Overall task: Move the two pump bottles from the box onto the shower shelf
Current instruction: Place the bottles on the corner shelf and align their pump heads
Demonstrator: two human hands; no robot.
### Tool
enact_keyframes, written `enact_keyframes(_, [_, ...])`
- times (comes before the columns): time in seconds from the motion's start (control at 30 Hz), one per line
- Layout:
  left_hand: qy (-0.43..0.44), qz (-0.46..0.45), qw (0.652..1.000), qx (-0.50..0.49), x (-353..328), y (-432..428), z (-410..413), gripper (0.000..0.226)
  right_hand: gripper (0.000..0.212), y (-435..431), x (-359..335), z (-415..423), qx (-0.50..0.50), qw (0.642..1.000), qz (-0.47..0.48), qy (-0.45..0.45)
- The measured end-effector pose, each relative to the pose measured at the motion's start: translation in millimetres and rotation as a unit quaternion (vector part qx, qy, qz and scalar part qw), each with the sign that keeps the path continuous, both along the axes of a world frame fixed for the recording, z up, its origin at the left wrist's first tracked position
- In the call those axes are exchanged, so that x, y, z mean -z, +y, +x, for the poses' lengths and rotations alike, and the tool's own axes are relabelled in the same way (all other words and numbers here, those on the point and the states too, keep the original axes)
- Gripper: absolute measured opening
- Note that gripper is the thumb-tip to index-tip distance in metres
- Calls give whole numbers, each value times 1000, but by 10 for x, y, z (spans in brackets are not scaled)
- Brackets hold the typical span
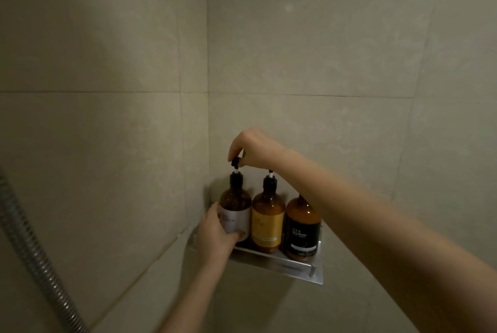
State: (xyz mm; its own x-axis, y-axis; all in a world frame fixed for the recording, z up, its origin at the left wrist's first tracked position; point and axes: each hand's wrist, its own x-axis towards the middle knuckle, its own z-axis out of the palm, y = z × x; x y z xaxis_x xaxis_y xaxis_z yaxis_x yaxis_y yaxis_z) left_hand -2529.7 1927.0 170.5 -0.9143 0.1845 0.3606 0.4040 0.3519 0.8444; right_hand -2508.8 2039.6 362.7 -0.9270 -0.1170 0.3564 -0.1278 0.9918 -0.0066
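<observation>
From the head camera, a metal corner shower shelf [279, 261] is fixed where two beige tiled walls [322, 50] meet. Three amber pump bottles stand upright on it in a row, close side by side.

The white-label pump bottle [234, 210] stands at the left end, nearest the corner. The left hand [215, 233] is wrapped round its lower body from the left side, fingers [239, 234] curled across the front of the label, so it is closed on the bottle. The right hand [251, 148] reaches in from the right, its forearm crossing above the other two bottles. Its thumb and fingertips are pinched on the black pump head [235, 162] of this same bottle, and the white stem of the pump shows below the head, above the black collar.

The yellow-label pump bottle [268, 218] stands in the middle, just beside the white-label one; its pump top is partly hidden behind the right wrist. The black-label shampoo bottle [303, 227] stands at the right end, and its neck and pump are covered by the forearm.

At the left edge of the view a ribbed metal shower hose [29, 249] runs down the wall, well apart from the shelf.
</observation>
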Motion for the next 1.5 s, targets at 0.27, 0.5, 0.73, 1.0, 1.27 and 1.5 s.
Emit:
enact_keyframes(0.27, [31,20,999,-22,-1,17,40,53,27,-31,13,-50,8,1000,2,5])
enact_keyframes(0.5, [38,3,999,-33,-8,16,54,62,25,32,31,-53,-10,1000,-27,6])
enact_keyframes(0.73, [-2,12,1000,-13,-47,10,5,72,27,42,38,-39,-12,999,-33,2])
enact_keyframes(1.0, [-8,11,1000,10,-31,-30,-53,75,20,326,-250,146,58,997,-47,28])
enact_keyframes(1.27, [-14,13,1000,20,-27,-38,-69,74,57,536,-219,630,113,983,-146,-1])
enact_keyframes(1.5, [-19,3,999,28,-99,-50,-102,84,58,617,1244,1316,219,808,-484,256])
